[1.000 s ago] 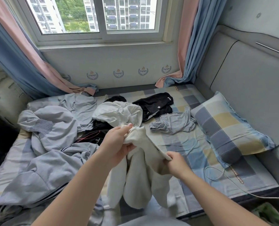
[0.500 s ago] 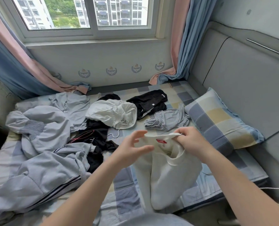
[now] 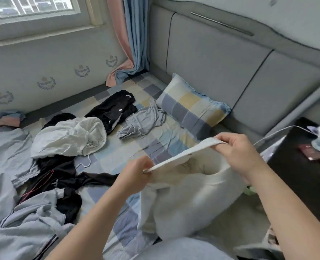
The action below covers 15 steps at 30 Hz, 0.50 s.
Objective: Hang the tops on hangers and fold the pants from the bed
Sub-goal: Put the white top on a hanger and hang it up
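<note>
Here, white pants (image 3: pixel 189 201) stretched between hands (image 3: pixel 238 153)

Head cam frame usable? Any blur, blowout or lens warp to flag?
Head view: motion smear overall, worst on the lower white garment and the grey clothes bottom left; left hand and right hand, gripping its band, are readable. Head view: window bright and smeared. Head view: wide-angle warp bows the headboard. Head view: diffuse daylight, no hard shadows or glare.

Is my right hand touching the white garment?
Touching. The head view shows the right hand pinching the white garment by its ribbed band, fingers curled over the edge.
</note>
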Each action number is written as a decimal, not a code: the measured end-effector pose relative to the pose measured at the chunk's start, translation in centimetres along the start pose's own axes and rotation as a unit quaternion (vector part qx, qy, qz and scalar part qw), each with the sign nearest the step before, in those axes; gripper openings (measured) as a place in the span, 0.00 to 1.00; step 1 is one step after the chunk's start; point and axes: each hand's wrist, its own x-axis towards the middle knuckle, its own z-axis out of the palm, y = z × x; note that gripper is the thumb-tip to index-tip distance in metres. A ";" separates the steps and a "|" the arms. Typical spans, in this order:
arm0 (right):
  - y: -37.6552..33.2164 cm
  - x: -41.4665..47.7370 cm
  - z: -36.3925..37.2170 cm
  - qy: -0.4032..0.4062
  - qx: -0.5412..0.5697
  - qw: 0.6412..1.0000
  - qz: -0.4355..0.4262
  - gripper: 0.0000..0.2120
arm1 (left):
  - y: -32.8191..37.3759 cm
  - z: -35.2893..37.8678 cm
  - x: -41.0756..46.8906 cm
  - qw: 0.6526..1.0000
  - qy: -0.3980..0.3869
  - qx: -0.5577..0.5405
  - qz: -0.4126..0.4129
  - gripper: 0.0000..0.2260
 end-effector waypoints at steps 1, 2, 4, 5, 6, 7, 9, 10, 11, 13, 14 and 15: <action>1.3 -0.8 -0.9 0.030 0.009 0.999 0.023 0.06 | 0.3 0.6 0.2 1.000 -0.019 0.003 0.009 0.09; 2.6 -1.8 -1.6 0.057 0.018 0.997 0.046 0.06 | 0.8 1.2 0.4 0.999 -0.037 0.009 0.017 0.08; 4.9 -4.1 -2.8 0.098 0.035 0.991 0.088 0.07 | 2.1 2.6 0.8 0.997 -0.069 0.017 0.038 0.08; 6.0 -5.5 -3.3 0.117 0.045 0.986 0.107 0.07 | 3.0 3.4 0.9 0.995 -0.083 0.017 0.052 0.09; 7.1 -6.9 -3.8 0.136 0.056 0.982 0.122 0.06 | 4.1 4.4 0.9 0.993 -0.098 0.015 0.067 0.10; 8.2 -8.4 -4.3 0.159 0.066 0.975 0.139 0.06 | 5.2 5.6 0.7 0.990 -0.114 0.010 0.080 0.10; 10.5 -11.8 -5.2 0.206 0.076 0.959 0.178 0.08 | 7.7 8.3 -0.1 0.982 -0.156 0.010 0.103 0.10; 11.5 -13.8 -5.6 0.226 0.083 0.950 0.197 0.09 | 9.0 9.9 -0.7 0.976 -0.182 0.015 0.116 0.09; 12.5 -15.9 -6.0 0.242 0.096 0.942 0.213 0.10 | 10.3 11.6 -1.5 0.968 -0.211 0.018 0.132 0.09; 14.4 -20.5 -6.8 0.270 0.119 0.926 0.236 0.11 | 12.8 15.0 -3.6 0.948 -0.272 0.021 0.166 0.11; 15.2 -23.1 -7.2 0.289 0.125 0.917 0.244 0.10 | 14.1 16.7 -4.8 0.937 -0.300 0.020 0.179 0.11; 15.8 -25.7 -7.6 0.310 0.129 0.907 0.252 0.09 | 15.5 18.4 -6.1 0.926 -0.326 0.019 0.190 0.12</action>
